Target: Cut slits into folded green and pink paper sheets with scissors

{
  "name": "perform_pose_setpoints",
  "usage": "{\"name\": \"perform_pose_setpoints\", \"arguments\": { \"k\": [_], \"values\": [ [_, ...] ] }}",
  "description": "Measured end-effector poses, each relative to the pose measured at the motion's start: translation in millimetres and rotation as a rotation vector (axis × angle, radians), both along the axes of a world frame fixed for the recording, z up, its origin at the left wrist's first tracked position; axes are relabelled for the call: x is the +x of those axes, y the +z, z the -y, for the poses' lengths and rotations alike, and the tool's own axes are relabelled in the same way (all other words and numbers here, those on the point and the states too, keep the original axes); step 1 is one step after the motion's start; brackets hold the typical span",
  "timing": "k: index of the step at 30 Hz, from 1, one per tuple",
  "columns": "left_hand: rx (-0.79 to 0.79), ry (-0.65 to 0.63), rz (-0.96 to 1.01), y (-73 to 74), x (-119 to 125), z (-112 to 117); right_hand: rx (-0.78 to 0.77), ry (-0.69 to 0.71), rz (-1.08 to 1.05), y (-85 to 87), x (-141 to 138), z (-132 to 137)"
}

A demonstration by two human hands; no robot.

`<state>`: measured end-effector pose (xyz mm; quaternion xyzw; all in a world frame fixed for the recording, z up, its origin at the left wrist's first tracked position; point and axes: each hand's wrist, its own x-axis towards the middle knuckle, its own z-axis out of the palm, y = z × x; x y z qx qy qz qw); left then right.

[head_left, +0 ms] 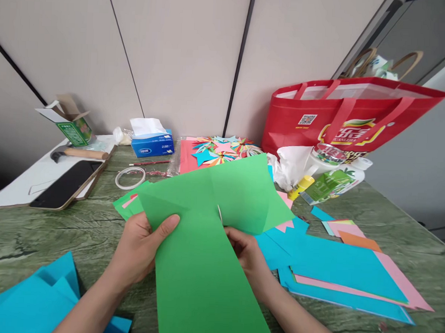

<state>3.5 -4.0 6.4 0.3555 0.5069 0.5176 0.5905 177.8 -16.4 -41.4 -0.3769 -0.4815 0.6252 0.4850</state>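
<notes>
I am holding a big green paper [207,235] up over the table [36,236], right in front of me. My left hand [139,249] pinches its left edge, thumb on top and the other fingers tucked under. My right hand [246,252] is closed on the paper near the middle, where I see a slit or fold edge. I cannot tell if a tool is in that hand.

I think I am partway through folding or cutting this sheet. The next move needs both hands to keep it flat and steady along that line.

Right of the green paper lie blue and pink sheets [344,272]. Behind it sit paper stars [219,151], a tissue box [152,143] and a tape ring [130,177]. Further right stands a red bag [344,118]. Left of the green paper are more blue sheets [32,300]. The small green sheets [127,204] under it could get in the way.
</notes>
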Motion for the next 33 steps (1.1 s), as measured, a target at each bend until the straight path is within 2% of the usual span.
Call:
{"name": "perform_pose_setpoints", "arguments": {
  "k": [11,19,25,33],
  "values": [
    [-0.007,-0.009,0.010,1.7,0.0,-0.7,0.005,-0.049,0.023,-3.5,-0.3,-0.2],
    [-0.015,-0.009,0.010,1.5,-0.1,0.8,0.005,-0.020,0.019,-3.1,0.4,0.1],
    [-0.038,-0.081,0.026,5.2,1.1,2.0,0.018,0.029,0.004,-3.5,4.9,-1.7],
    [-0.034,-0.065,0.055,5.7,1.6,6.5,0.034,0.035,-0.004,-0.5,4.4,1.7]
  ]
}}
